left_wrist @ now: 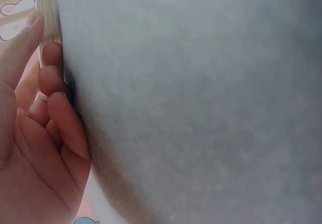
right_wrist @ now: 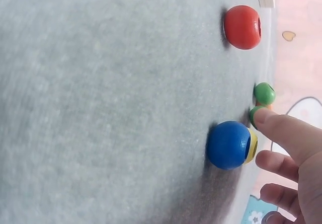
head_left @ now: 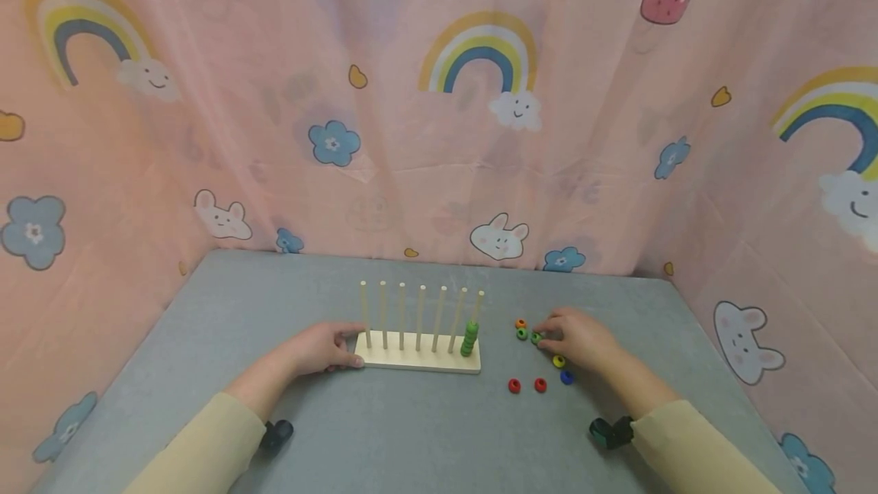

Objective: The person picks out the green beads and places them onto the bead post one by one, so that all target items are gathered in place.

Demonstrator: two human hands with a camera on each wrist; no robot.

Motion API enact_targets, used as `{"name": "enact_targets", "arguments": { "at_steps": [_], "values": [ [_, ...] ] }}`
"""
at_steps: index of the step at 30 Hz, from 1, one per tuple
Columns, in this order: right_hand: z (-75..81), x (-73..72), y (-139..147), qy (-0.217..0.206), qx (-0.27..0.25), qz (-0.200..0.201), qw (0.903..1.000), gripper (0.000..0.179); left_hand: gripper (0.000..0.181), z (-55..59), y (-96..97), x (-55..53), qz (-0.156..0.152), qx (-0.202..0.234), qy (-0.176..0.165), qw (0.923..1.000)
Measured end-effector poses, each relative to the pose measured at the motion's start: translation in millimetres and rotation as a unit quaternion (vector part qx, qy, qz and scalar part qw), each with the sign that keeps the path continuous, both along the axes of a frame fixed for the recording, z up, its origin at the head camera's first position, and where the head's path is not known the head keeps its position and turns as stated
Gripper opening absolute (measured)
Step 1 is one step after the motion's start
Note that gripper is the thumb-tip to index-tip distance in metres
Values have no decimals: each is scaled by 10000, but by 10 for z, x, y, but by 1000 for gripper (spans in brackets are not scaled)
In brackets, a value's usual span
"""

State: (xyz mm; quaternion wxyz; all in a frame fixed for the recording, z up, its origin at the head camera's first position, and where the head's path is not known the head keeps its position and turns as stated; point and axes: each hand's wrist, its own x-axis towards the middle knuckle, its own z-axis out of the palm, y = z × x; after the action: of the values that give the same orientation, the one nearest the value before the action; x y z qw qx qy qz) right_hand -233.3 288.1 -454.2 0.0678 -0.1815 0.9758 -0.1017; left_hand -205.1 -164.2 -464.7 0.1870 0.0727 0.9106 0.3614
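A pale wooden peg board (head_left: 418, 360) stands on the table with a row of upright pegs. Several green beads (head_left: 469, 338) are stacked on its rightmost peg; the other pegs are bare. My left hand (head_left: 318, 348) grips the board's left end, thumb along the front and fingers at the end. To the right of the board, my right hand (head_left: 579, 340) pinches a loose green bead (head_left: 537, 338) at the table surface. In the right wrist view the thumb covers most of that bead. Another green bead (head_left: 522, 334) and an orange bead (head_left: 520, 323) lie just left of it.
Nearer me than the right hand's fingers lie a yellow bead (head_left: 559, 362) and a blue bead (head_left: 566, 377). Two red beads, one left (head_left: 514, 386) and one right (head_left: 540, 385), sit at the front. A pink patterned curtain (head_left: 411, 197) surrounds the grey table (head_left: 411, 433).
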Motion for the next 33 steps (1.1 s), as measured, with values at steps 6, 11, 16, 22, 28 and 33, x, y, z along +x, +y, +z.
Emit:
{"name": "enact_targets", "arguments": {
  "at_steps": [6,11,16,22,28,33],
  "values": [
    [0,3,47,20,-229,27,9997,24,66,-4,8,-4,-4,-19,0,10000],
    [22,22,59,68,-409,-6,9991,23,65,-11,11,-1,11,7,-13,10000],
    [63,63,58,177,-510,-67,9985,23,65,-12,16,-1,7,17,-3,10000],
    [110,119,35,520,-580,-42,9969,24,65,-9,15,1,18,7,-8,10000],
    [195,188,-63,819,-915,-246,9921,29,65,-3,13,11,21,22,-6,10000],
    [286,266,-178,1026,-1288,-398,9855,28,65,0,15,13,37,33,-18,10000]
  ]
}}
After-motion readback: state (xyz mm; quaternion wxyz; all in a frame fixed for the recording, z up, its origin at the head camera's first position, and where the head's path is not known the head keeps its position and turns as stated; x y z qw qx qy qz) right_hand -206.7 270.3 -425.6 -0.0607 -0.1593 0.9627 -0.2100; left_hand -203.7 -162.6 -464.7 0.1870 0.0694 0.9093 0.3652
